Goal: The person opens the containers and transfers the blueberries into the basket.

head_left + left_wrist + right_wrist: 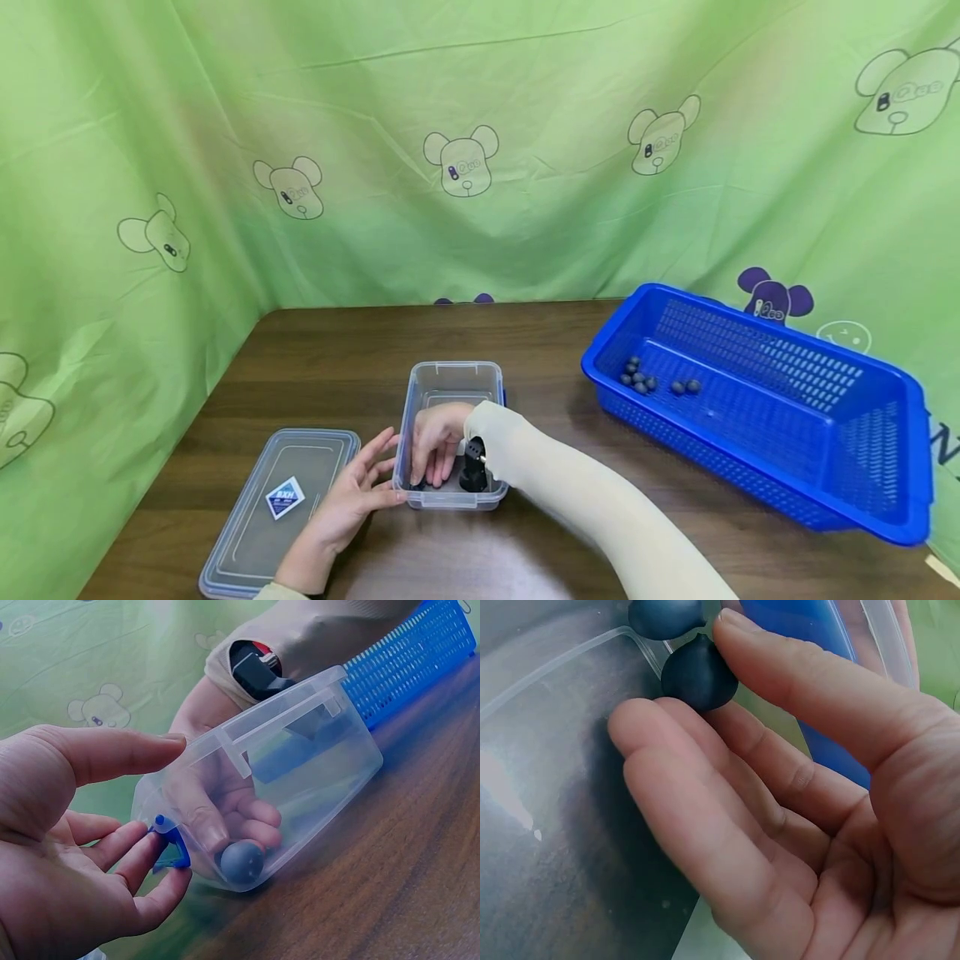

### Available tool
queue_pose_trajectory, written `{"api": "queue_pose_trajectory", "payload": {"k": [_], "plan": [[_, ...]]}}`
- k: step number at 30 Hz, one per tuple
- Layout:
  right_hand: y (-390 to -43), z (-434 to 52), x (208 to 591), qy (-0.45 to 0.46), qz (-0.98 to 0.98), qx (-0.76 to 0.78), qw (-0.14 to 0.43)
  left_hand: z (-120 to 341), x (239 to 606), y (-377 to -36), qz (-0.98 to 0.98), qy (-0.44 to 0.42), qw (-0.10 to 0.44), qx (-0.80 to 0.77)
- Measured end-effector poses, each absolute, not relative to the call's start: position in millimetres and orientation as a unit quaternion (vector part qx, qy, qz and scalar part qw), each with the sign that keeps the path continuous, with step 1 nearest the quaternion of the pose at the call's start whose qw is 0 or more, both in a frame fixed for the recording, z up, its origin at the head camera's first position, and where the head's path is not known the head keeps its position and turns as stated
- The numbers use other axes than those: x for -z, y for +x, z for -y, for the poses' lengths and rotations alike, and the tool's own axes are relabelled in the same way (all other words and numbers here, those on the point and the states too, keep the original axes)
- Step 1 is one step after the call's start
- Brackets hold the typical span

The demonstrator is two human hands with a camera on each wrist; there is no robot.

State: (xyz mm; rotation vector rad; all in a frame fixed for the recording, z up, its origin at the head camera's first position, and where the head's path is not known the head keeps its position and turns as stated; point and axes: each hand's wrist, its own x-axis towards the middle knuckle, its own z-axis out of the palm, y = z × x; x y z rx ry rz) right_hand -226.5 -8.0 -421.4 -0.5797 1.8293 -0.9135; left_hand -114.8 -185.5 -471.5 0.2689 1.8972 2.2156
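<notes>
A clear plastic box [453,500] stands on the wooden table. At its left side, my left hand [348,496] has its fingers loosely spread; in the left wrist view they touch the blue latch [178,851], with the thumb beside the rim. My right hand [441,432] reaches down inside the box. Its thumb and fingers pinch a dark blueberry [700,673] in the corner, seen through the wall in the left wrist view. Another blueberry [662,616] lies right beside it, against the box's edge.
Left of the box lies a clear lid [307,458] with a blue-and-white label. To the right stands a large blue basket [750,325], with several blueberries [693,386] at its left end. A green printed curtain [525,225] hangs behind the table.
</notes>
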Motion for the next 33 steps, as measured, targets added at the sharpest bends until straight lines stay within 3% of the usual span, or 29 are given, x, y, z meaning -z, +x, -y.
{"api": "queue_pose_trajectory", "payload": {"k": [11, 18, 33], "plan": [[-231.1, 8.2, 424.2, -0.229, -0.745, 0.376, 0.501, 184.5, 468.7, -114.2, -0.646, 0.08, 0.107, -0.751], [-252.3, -1.6, 426.6, -0.249, -0.742, 0.388, 0.486, 184.0, 467.6, -114.2, -0.645, 0.081, 0.108, -0.752], [-287.1, -40.9, 395.9, -0.195, -0.729, 0.456, 0.473, 183.7, 469.2, -113.8, -0.647, 0.084, 0.104, -0.75]]}}
